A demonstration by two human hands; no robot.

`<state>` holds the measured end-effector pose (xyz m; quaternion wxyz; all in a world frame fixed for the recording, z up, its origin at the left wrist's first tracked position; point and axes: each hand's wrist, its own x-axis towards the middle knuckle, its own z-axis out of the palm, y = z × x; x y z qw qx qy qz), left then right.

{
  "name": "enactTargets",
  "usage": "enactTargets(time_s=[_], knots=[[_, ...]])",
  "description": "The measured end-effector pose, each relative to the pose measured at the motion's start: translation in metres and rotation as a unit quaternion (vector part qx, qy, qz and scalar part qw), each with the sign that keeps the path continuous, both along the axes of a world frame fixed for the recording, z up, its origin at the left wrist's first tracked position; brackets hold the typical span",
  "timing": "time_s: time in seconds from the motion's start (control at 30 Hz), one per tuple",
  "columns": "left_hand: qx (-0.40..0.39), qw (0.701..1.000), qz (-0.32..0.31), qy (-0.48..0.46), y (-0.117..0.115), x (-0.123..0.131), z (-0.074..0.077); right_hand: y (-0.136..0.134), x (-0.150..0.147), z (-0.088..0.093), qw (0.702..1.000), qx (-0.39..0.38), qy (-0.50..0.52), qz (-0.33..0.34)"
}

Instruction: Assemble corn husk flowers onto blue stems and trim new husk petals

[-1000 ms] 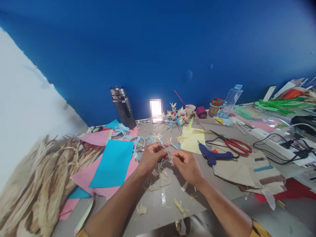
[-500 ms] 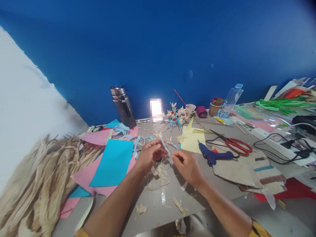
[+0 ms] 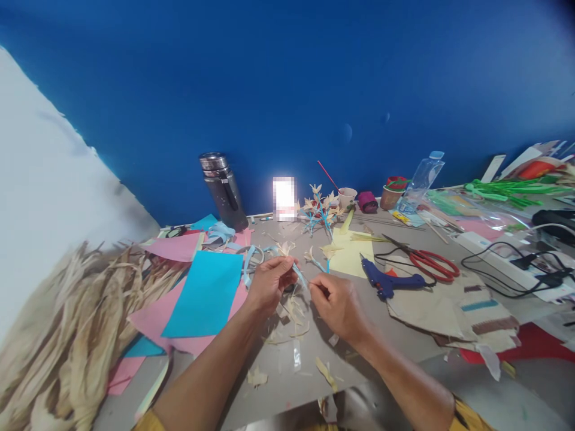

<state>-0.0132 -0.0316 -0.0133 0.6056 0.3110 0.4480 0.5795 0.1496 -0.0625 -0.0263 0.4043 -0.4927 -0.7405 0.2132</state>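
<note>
My left hand [image 3: 268, 284] and my right hand [image 3: 335, 302] meet over the middle of the grey table [image 3: 404, 341]. Both pinch a thin light-blue wrapped stem [image 3: 300, 276] that runs slanting between them, with a small cream husk flower [image 3: 284, 248] at its upper end near my left fingers. Husk scraps [image 3: 291, 311] lie just under the hands. A finished spray of cream flowers on blue stems [image 3: 320, 211] stands further back.
Dried husks [image 3: 76, 323] are heaped at the left beside cyan paper [image 3: 204, 293] and pink paper [image 3: 173, 248]. A blue glue gun [image 3: 387, 281], red scissors [image 3: 426, 263], cables with a power strip [image 3: 516, 263], a steel flask [image 3: 222, 190], a plastic bottle [image 3: 420, 179] and cups [image 3: 347, 197] surround the hands.
Both hands have shifted slightly up and away from me with the stem still pinched. My right fingers have slid a little along it. Nothing else on the table moved.
</note>
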Motion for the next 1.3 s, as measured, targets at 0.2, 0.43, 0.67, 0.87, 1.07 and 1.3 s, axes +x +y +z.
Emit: enactTargets(time_s=[0.2, 0.43, 0.67, 0.87, 1.07, 1.3], knots=[[0.003, 0.999, -0.035, -0.007, -0.007, 0.012, -0.006, -0.001, -0.006, 0.001, 0.999, 0.043, 0.024, -0.004], [0.002, 0.998, -0.05, -0.033, -0.011, 0.016, -0.006, 0.002, -0.006, -0.001, 0.999, 0.037, 0.037, -0.002], [0.036, 0.999, -0.026, 0.009, -0.008, 0.012, 0.0, 0.003, -0.002, -0.005, 0.999, 0.017, 0.029, 0.015], [0.114, 0.982, -0.01, 0.152, -0.01, 0.011, -0.001, 0.006, 0.001, -0.007, 0.999, 0.035, 0.03, 0.001], [0.136, 0.976, -0.028, 0.17, -0.013, 0.011, 0.0, 0.007, 0.001, -0.005, 0.995, 0.073, 0.073, -0.007], [0.134, 0.978, -0.002, 0.157, -0.015, 0.014, 0.01, 0.006, -0.001, -0.007, 0.999, 0.027, 0.044, 0.016]])
